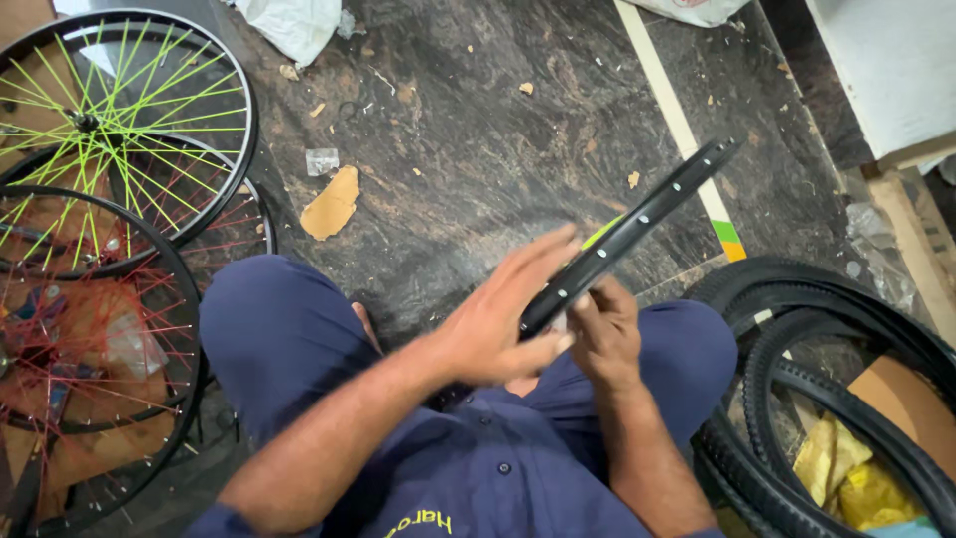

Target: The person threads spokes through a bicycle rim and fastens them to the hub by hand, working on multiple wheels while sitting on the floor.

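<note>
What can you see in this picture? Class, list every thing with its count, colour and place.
Rim: one, black, held edge-on over the lap.
Spoked wheels: green spokes top left; red spokes lower left.
Tyres: several, black, stacked at right.
Yellow bags: inside the tyres.
Cardboard scrap: one, tan, on the dark floor.
Left hand: flat against the rim.
Right hand: gripping the rim.

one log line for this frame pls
left hand flat on black rim | right hand grips rim from below | spoked wheels left | tyres right
</note>
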